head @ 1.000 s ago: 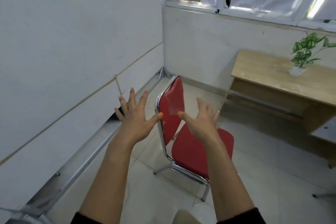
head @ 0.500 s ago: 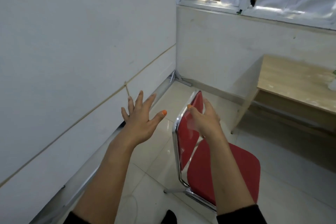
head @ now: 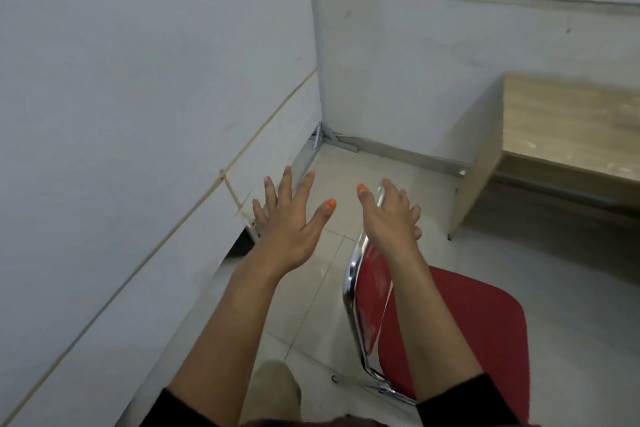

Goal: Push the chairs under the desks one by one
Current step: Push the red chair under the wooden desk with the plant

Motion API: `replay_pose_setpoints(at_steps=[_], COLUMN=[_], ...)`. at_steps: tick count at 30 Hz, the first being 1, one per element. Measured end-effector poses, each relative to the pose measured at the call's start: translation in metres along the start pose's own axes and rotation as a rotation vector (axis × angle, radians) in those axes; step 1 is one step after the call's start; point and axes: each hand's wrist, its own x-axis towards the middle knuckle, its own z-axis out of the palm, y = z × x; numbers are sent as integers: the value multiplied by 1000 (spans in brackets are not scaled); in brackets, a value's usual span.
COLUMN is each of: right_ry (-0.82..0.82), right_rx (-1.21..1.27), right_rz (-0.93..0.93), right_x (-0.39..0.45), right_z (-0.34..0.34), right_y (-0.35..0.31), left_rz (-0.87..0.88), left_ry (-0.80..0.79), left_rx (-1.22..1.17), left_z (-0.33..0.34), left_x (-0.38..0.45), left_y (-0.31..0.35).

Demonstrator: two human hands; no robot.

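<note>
The desk (head: 568,125) runs off the right edge — the chair (head: 485,329) legs mostly hidden.

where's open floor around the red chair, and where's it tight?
Open: the tiled floor between the chair's seat and the wooden desk, and the corner strip ahead of the chair's back. Tight: the gap between chair back and left wall, filled by the left hand. The right hand is on the back's top rail.

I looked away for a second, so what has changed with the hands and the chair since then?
The right hand reached the red chair and now rests on top of its chrome backrest. The left hand stays open in the air, touching nothing. The chair is still outside the desk.
</note>
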Motion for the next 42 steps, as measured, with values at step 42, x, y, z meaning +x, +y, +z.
replay_pose_setpoints(at_steps=[42], right_ry=[531], right_rx=[-366], right_rz=[879], right_x=[79], right_z=[108], right_y=[22], left_rz=[1038], left_ry=[-867], left_rx=[70], left_z=[157], left_x=[272], left_y=[17])
